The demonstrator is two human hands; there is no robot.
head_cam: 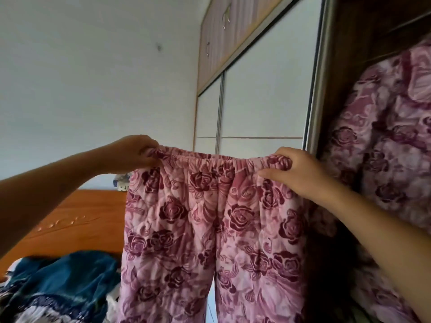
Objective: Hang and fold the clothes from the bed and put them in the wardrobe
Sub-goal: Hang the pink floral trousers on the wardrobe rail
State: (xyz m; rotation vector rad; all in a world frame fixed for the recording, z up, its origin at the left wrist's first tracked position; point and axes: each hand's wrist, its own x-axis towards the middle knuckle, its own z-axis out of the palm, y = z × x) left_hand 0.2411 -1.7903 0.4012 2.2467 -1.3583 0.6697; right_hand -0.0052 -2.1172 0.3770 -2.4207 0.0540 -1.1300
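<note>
Trousers [210,229], seemingly quilted, waistband [219,158] pinched by raised left hand [133,151], right hand [296,173]

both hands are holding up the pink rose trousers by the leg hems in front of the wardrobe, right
Not quite. The head view shows the left hand and the right hand gripping the pink rose trousers by the elastic waistband, one hand at each end, not by the leg hems. The rest holds: they are held up in front of the wardrobe.
</note>
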